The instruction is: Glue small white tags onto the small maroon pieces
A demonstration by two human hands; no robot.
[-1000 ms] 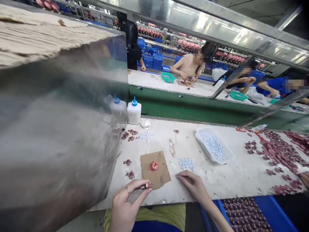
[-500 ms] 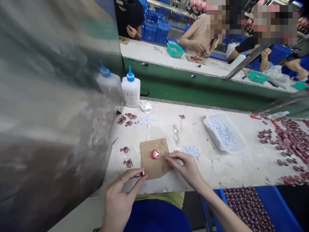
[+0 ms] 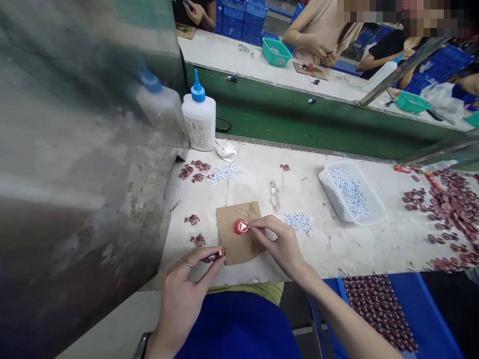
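Note:
Between the thumb and fingers of my left hand [image 3: 187, 284] is a small dark-red figure [image 3: 214, 256] with a pale orange patch, held at the lower left corner of a brown cardboard sheet [image 3: 239, 252]. On that sheet sits a round red cap [image 3: 240, 227] with white stuff in it. The fingertips of my right hand [image 3: 279, 244] are pinched at the cap's right edge; a tiny white piece seems to be in them, too small to name. Beside this hand lies a pile of small white-and-dark pieces [image 3: 298, 223]. Several dark-red figures [image 3: 198, 240] rest left of the cardboard.
A white glue bottle [image 3: 199, 122] with a blue nozzle stands at the back left, by a metal panel [image 3: 86, 174]. To the right are a clear tub [image 3: 376, 212] of small pieces and many dark-red parts [image 3: 454, 204]. Co-workers sit across the green divider [image 3: 269, 109].
My right hand has moved left, its fingertips going from the cardboard's right side to the red cap. My left hand still holds the dark-red figure. The camera view has tilted down slightly.

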